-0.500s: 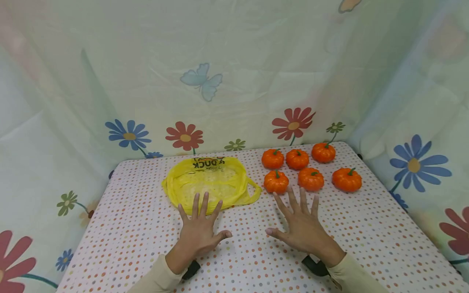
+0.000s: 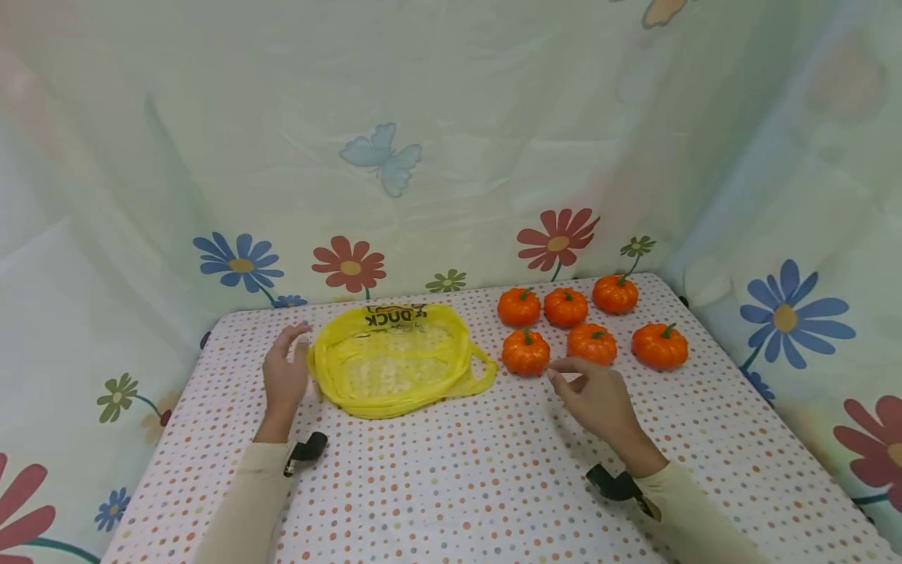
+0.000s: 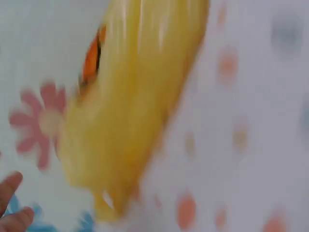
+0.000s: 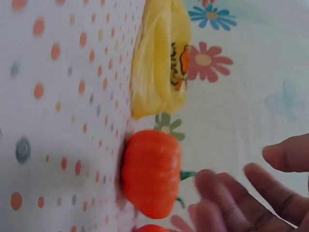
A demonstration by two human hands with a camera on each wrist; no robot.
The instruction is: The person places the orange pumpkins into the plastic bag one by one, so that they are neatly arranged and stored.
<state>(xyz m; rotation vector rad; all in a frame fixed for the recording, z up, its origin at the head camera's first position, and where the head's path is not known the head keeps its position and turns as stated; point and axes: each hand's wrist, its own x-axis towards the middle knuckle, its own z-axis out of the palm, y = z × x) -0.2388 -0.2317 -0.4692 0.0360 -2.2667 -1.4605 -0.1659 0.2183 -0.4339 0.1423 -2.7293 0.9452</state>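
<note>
Yellow bag [image 2: 391, 406] lies mouth open on worktop [image 2: 437, 486], prob so its inside's reachable, L hand [image 2: 285, 382] beside it, w/ six pumpkins [image 2: 590, 345] in rows to its R, prob for easy reach of R hand [image 2: 602, 401], both hands' fingers loosely bent, gripping nothing.

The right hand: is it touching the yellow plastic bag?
Apart: the head view shows a stretch of dotted tablecloth between the right hand and the yellow plastic bag.
</note>
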